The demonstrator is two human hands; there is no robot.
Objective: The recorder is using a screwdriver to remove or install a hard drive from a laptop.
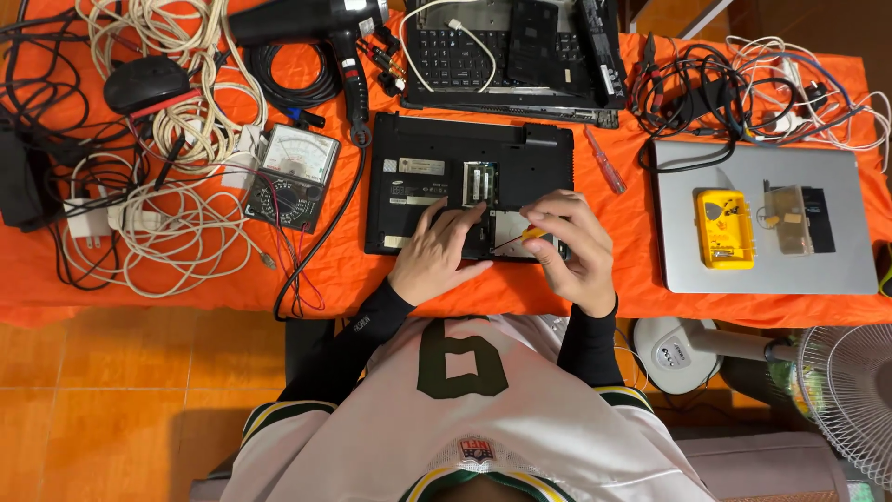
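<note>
Both hands work over the black laptop [469, 167], which lies upside down on the orange tablecloth [632, 214] with a cover off its underside, so that a green memory card [479, 182] shows in an open bay. Left hand [437, 256] lies flat and spread on the near edge of the laptop, holding nothing, seemingly steadying it. Right hand [571, 246] is curled around a small screwdriver [520, 238] with a yellow handle, its thin shaft pointing left toward the open patch of the base near the left fingertips. As I judge it, the main risk is a slip: if the tip rides out of a screw head under pressure, it could jab the left fingers, which sit right beside it, or scratch the bare parts in the open bay. A loosened screw could roll off the near edge, since the laptop sits close to the table's front, or vanish among the tangled white cables [177, 223] to the left. Another screwdriver [606, 161] with a red handle lies just right of the laptop; a stray elbow could knock it away. Whether the tip is seated in a screw I cannot tell.
</note>
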